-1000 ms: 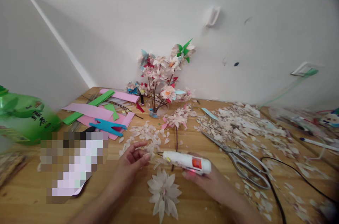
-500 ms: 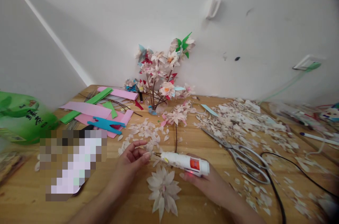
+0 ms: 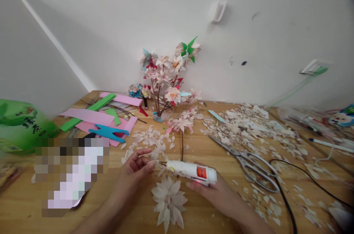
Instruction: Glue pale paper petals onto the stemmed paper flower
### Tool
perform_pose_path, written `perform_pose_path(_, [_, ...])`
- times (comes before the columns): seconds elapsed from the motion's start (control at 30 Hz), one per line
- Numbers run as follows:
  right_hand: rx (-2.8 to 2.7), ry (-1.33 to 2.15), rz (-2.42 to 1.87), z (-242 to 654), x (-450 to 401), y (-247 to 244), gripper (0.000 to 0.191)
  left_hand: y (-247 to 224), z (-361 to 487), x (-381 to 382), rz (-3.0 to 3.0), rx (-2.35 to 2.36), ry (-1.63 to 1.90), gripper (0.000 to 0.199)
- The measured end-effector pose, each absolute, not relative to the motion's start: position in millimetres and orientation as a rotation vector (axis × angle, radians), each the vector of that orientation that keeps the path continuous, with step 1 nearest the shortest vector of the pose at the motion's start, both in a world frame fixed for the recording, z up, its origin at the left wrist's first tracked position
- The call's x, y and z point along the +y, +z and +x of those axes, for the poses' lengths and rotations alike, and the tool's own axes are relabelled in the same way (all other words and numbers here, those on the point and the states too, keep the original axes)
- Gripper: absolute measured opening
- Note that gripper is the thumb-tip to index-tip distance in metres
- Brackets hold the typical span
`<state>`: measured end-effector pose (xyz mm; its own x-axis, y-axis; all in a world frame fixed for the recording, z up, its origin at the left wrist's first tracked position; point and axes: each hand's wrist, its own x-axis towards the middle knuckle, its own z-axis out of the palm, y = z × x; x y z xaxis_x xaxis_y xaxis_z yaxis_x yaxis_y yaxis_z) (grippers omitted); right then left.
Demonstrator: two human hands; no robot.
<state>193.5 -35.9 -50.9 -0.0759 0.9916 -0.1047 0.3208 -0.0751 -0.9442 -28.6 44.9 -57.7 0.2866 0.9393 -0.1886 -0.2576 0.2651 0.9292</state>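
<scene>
My right hand [image 3: 207, 188] is closed round a white hot glue gun [image 3: 190, 170] with an orange-red panel and a lit red light. Its nozzle points left, toward my left hand [image 3: 139, 167]. There the thumb and forefinger pinch a small pale petal [image 3: 153, 162] at the nozzle tip. Just below lies a pale, many-petalled flower [image 3: 169, 202], flat on the wooden table. Behind the gun lies a pinkish flower [image 3: 184, 121] on a brown stem. Loose petals [image 3: 152, 138] are scattered beyond my left hand.
Large scissors [image 3: 254, 165] and a black cord [image 3: 287, 200] lie at right, before a heap of petals [image 3: 243, 119]. Handmade flowers [image 3: 166, 71] stand against the wall. Coloured paper strips [image 3: 88, 116], a green package [image 3: 24, 125] and a pixelated patch are at left.
The view has shifted slightly, so everything appears a little further left. My hands keep the same hold, with the petal still at the glue gun's nozzle.
</scene>
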Motion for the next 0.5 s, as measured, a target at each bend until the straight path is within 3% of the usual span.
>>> perform_pose_path(0.5, [-1.519, 1.161, -1.484, 191, -37, -39, 0.031, -69, -29, 45, 0.923, 0.862, 0.994, 0.041])
